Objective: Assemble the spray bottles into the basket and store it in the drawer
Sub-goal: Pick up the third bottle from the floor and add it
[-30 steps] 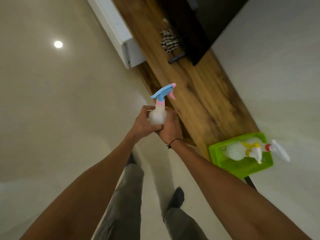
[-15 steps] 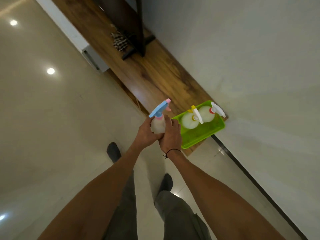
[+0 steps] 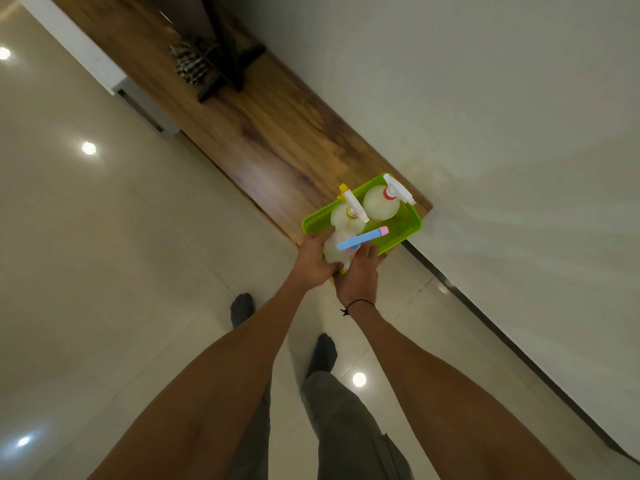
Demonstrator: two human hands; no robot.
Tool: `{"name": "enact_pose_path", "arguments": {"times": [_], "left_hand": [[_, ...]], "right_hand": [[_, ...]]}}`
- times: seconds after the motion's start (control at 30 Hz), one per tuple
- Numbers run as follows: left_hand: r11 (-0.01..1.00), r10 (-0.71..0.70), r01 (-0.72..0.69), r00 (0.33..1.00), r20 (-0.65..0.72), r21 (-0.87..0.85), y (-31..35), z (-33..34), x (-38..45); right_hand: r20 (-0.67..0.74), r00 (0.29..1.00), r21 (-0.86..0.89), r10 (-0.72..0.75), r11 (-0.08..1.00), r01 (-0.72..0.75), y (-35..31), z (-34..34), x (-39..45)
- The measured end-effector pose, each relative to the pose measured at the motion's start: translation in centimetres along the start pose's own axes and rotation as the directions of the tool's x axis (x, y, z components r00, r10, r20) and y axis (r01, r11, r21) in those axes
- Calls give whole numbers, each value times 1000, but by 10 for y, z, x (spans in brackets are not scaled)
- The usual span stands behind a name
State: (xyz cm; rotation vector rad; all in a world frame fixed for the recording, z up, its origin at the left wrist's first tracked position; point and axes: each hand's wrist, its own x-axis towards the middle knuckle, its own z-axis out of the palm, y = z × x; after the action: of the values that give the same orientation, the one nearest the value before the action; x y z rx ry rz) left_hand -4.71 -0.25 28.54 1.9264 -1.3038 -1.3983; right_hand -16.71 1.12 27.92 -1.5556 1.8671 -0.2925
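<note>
Three translucent white spray bottles: two stand inside the green plastic basket [image 3: 405, 233] on the wooden cabinet top [image 3: 277, 143]; the third, blue-triggered bottle [image 3: 341, 249], at the basket's 7 o'clock corner, is clasped by left hand [image 3: 313, 261] and right hand [image 3: 358, 275].

A translucent white plastic spray bottle with a blue trigger head and pink nozzle [image 3: 360, 240] is gripped by both hands at the near corner of a bright green rectangular plastic basket [image 3: 405, 230]. The left hand [image 3: 313, 261] is wrapped round the bottle's left side, the right hand [image 3: 358, 277] round its right, a thin black cord bracelet [image 3: 358, 304] being worn on the right wrist. Two more bottles are stood in the basket: a white spray bottle with a yellow collar [image 3: 346, 213] and a white spray bottle with a red collar [image 3: 382, 201], side by side. The basket is set at the end of a long brown wooden cabinet top [image 3: 277, 140] against a pale wall.
</note>
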Motion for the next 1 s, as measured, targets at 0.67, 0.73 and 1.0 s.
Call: {"name": "enact_pose_path", "arguments": {"times": [0.67, 0.73, 1.0], "left_hand": [[993, -79, 99, 961, -265, 62, -23, 9, 7], [994, -114, 108, 946, -302, -35, -24, 4, 9], [954, -295, 277, 935, -199, -110, -24, -11, 43]], "right_hand": [[14, 1000, -237, -3, 971, 6, 45, 8, 22], [-35, 999, -164, 29, 986, -34, 48, 5, 24], [-79, 861, 553, 503, 741, -382, 42, 0, 46]]}}
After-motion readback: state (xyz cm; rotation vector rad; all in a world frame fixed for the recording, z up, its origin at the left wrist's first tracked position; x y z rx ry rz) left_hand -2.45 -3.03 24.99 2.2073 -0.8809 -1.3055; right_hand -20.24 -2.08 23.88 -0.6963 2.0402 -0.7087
